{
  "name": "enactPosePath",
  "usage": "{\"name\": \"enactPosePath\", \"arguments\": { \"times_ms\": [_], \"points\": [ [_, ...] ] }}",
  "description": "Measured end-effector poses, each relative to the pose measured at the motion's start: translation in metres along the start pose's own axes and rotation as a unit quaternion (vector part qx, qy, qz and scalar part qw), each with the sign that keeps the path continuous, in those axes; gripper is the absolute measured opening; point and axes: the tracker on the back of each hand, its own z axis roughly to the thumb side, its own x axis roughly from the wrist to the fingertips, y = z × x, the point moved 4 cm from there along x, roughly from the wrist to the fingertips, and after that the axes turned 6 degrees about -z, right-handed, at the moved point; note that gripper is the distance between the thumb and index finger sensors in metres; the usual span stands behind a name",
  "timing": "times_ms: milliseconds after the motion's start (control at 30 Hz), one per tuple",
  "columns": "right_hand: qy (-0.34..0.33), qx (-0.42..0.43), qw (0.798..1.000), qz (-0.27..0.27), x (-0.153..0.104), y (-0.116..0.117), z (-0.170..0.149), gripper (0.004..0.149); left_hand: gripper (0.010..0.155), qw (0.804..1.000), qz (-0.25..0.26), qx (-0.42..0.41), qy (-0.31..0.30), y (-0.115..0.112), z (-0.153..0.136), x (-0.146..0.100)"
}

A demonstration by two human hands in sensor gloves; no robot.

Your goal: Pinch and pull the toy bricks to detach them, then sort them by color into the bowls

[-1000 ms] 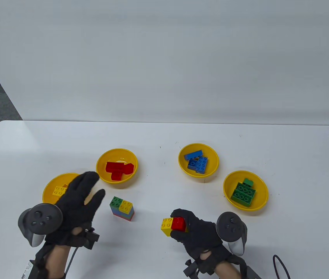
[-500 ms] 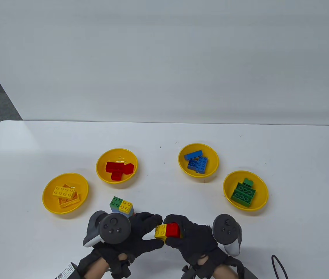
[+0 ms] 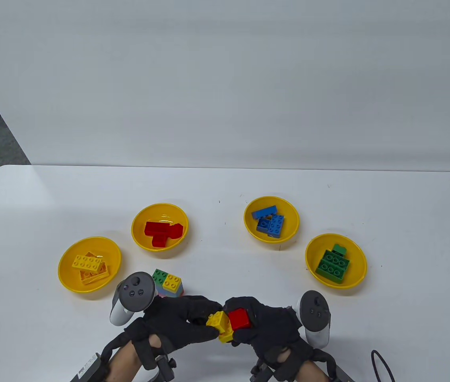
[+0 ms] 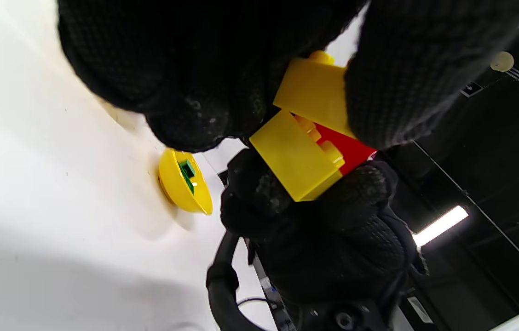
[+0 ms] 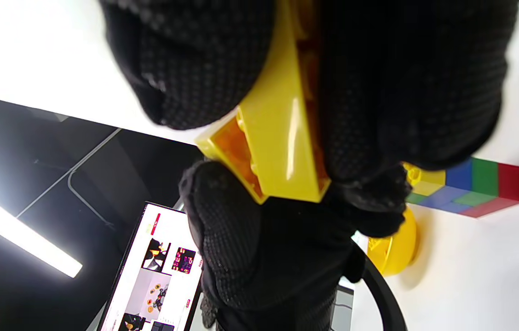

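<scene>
While your left hand (image 3: pixel 181 322) pinches the small yellow brick (image 3: pixel 217 319), your right hand (image 3: pixel 266 326) grips the red brick (image 3: pixel 239 318) and the yellow one under it. They look hard, light and smooth, so squeeze the flat sides.

The table view looks down from above and in front onto the white table (image 3: pixel 328 191), taking in all four yellow plastic bowls at middle range. Both wrist views sit tilted, very near the gloved fingers. The left wrist view faces the bowl of green bricks (image 4: pixel 185 186); the right faces the multicoloured stacked brick block (image 5: pixel 471 188). All three share the clutched yellow brick (image 3: pixel 218 320).
</scene>
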Motion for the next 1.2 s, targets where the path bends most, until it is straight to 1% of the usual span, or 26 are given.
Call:
{"name": "enactPosePath", "arguments": {
  "times_ms": [33,100,133,167,200,267,300,333,367,400,433,467,533,567,600,633,667,767,800,833,967,1000,1100,1133,1200],
  "points": [
    [0.002,0.005,1.0,-0.011,0.0,-0.001,-0.002,0.066,0.063,1.0,0.005,0.005,0.002,0.002,0.002,-0.001],
    [0.01,0.0,1.0,-0.014,-0.001,-0.001,-0.004,0.067,0.064,0.998,0.051,0.02,-0.002,0.018,0.014,-0.011],
    [0.011,-0.014,1.0,-0.018,-0.002,-0.002,-0.004,0.067,0.065,0.995,0.089,0.055,-0.003,0.034,0.026,-0.02],
    [0.009,-0.024,0.999,-0.023,-0.002,-0.003,-0.003,0.067,0.065,0.99,0.113,0.083,-0.001,0.045,0.034,-0.027],
    [0.006,-0.029,0.999,-0.026,-0.002,-0.005,-0.002,0.067,0.066,0.98,0.157,0.126,0.006,0.065,0.048,-0.04],
    [0.015,-0.02,0.999,-0.024,-0.002,-0.007,-0.001,0.068,0.067,0.963,0.209,0.171,0.023,0.095,0.061,-0.059],
    [0.022,-0.018,0.999,-0.016,-0.001,-0.008,-0.002,0.069,0.067,0.95,0.24,0.191,0.05,0.115,0.065,-0.069],
    [0.026,-0.016,1.0,-0.005,0.0,-0.008,-0.002,0.069,0.068,0.942,0.254,0.206,0.07,0.128,0.066,-0.075],
    [0.031,-0.02,0.999,-0.004,0.0,-0.009,-0.003,0.07,0.069,0.929,0.27,0.23,0.106,0.146,0.064,-0.083],
    [0.032,-0.026,0.999,-0.005,0.0,-0.01,-0.003,0.07,0.069,0.919,0.279,0.246,0.133,0.158,0.061,-0.088],
    [0.028,-0.037,0.999,-0.007,0.0,-0.012,-0.002,0.07,0.067,0.9,0.293,0.271,0.175,0.174,0.054,-0.095],
    [0.025,-0.048,0.998,-0.026,0.0,-0.015,0.0,0.07,0.067,0.884,0.301,0.29,0.21,0.186,0.045,-0.1],
    [0.01,-0.059,0.997,-0.056,0.0,-0.02,0.004,0.069,0.068,0.864,0.297,0.317,0.257,0.199,0.03,-0.103],
    [0.01,-0.061,0.996,-0.058,0.0,-0.021,0.005,0.069,0.068,0.854,0.296,0.326,0.276,0.203,0.022,-0.103],
    [0.013,-0.063,0.996,-0.06,0.0,-0.022,0.006,0.069,0.068,0.838,0.295,0.344,0.304,0.208,0.01,-0.102],
    [0.011,-0.066,0.996,-0.065,-0.001,-0.022,0.006,0.069,0.067,0.829,0.289,0.355,0.321,0.211,0.001,-0.1],
    [0.012,-0.071,0.995,-0.064,0.0,-0.023,0.005,0.069,0.067,0.815,0.279,0.367,0.351,0.214,-0.013,-0.098],
    [0.011,-0.078,0.995,-0.065,-0.001,-0.024,0.0,0.063,0.067,0.785,0.259,0.376,0.418,0.216,-0.048,-0.089],
    [0.012,-0.078,0.995,-0.068,-0.001,-0.024,-0.001,0.062,0.067,0.78,0.252,0.377,0.432,0.215,-0.055,-0.087],
    [0.018,-0.076,0.995,-0.064,0.0,-0.025,-0.003,0.062,0.067,0.769,0.243,0.384,0.449,0.215,-0.065,-0.084],
    [0.029,-0.082,0.994,-0.064,-0.001,-0.028,-0.005,0.066,0.07,0.74,0.227,0.38,0.507,0.216,-0.086,-0.086],
    [0.028,-0.088,0.993,-0.069,0.0,-0.029,-0.004,0.07,0.073,0.737,0.231,0.374,0.514,0.216,-0.087,-0.088],
    [0.026,-0.117,0.99,-0.073,0.0,-0.03,0.0,0.073,0.074,0.74,0.247,0.363,0.509,0.218,-0.081,-0.093],
    [0.023,-0.128,0.988,-0.078,0.0,-0.031,0.001,0.072,0.074,0.744,0.252,0.366,0.499,0.218,-0.073,-0.094],
    [0.022,-0.121,0.989,-0.076,0.0,-0.029,0.001,0.073,0.074,0.749,0.257,0.366,0.49,0.218,-0.062,-0.094]
  ]
}}
